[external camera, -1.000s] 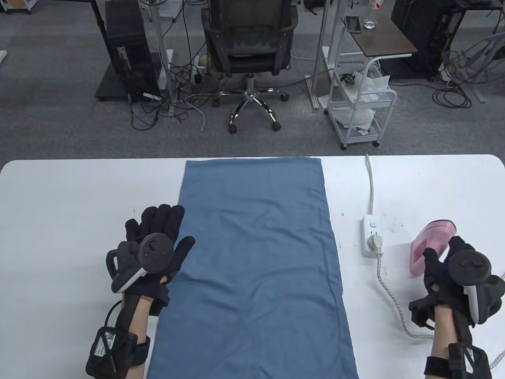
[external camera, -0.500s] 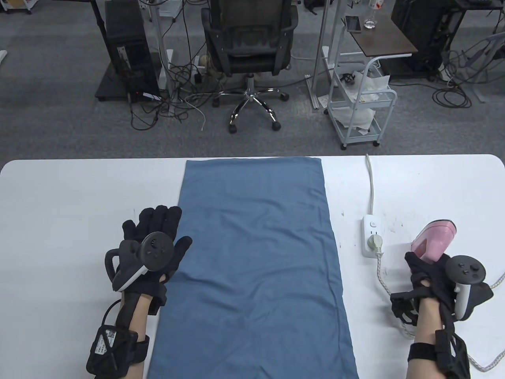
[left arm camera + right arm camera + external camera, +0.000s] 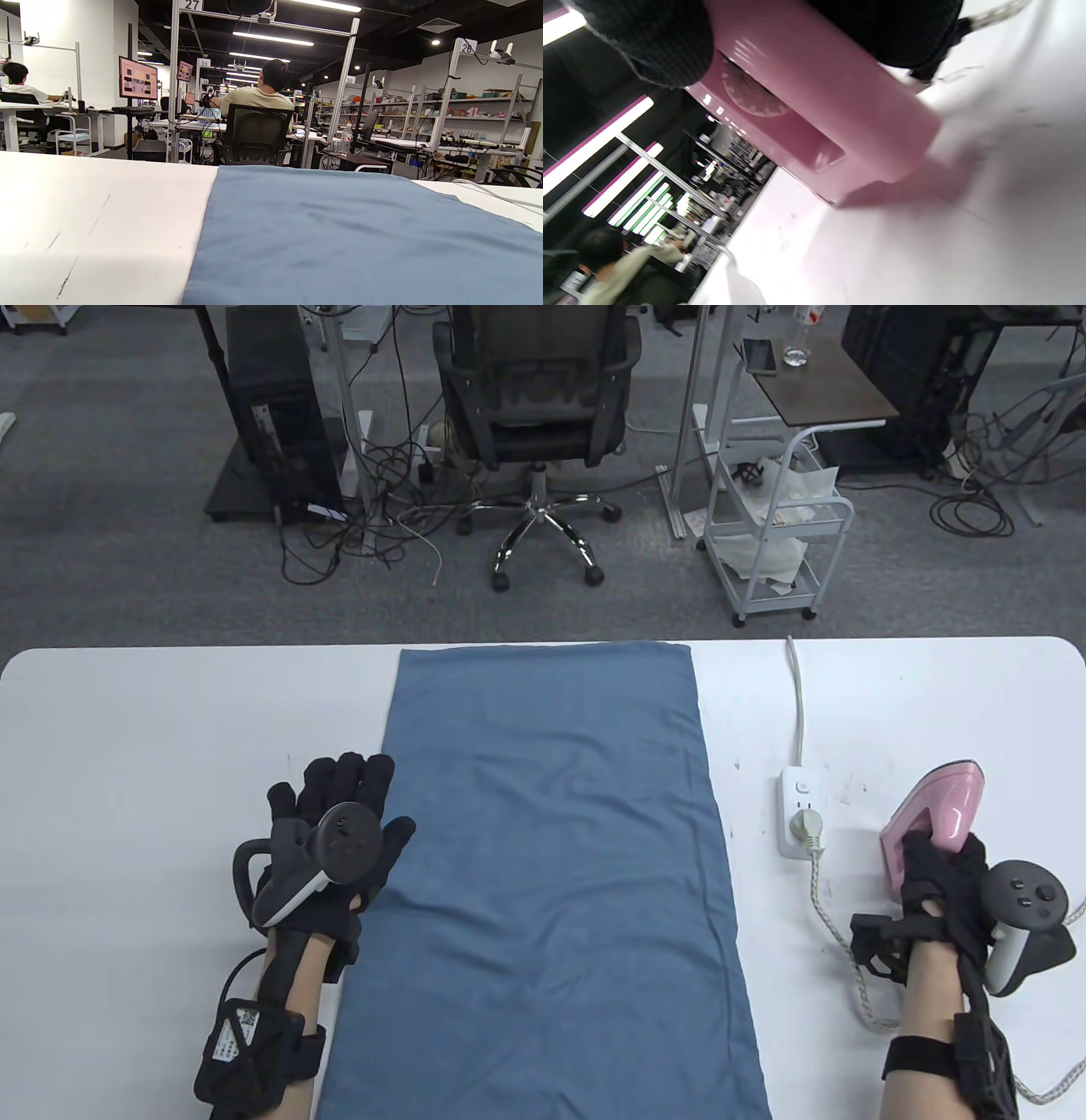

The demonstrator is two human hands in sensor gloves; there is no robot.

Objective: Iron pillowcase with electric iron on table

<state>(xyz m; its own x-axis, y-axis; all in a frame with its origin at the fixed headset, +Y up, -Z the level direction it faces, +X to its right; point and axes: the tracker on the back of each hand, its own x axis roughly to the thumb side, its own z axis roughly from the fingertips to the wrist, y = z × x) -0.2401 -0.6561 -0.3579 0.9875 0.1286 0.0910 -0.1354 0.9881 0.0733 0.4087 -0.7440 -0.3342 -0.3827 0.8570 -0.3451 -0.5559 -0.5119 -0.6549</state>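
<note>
A blue pillowcase (image 3: pixel 551 865) lies flat down the middle of the white table (image 3: pixel 153 729), also filling the left wrist view (image 3: pixel 360 237). My left hand (image 3: pixel 348 814) rests with straight fingers on the table at the pillowcase's left edge, thumb on the cloth. A pink electric iron (image 3: pixel 933 814) stands on the table at the right, seen close up in the right wrist view (image 3: pixel 814 110). My right hand (image 3: pixel 942 869) grips the iron's handle, fingers curled round it (image 3: pixel 649 38).
A white power strip (image 3: pixel 799 813) with the iron's plug lies between pillowcase and iron; the braided cord (image 3: pixel 836 933) loops toward my right forearm. Beyond the far table edge stand an office chair (image 3: pixel 534 415) and a white trolley (image 3: pixel 776 534).
My right hand closed round the iron's handle and the iron tipped and shifted slightly away from me. My left hand stayed almost still at the pillowcase's edge.
</note>
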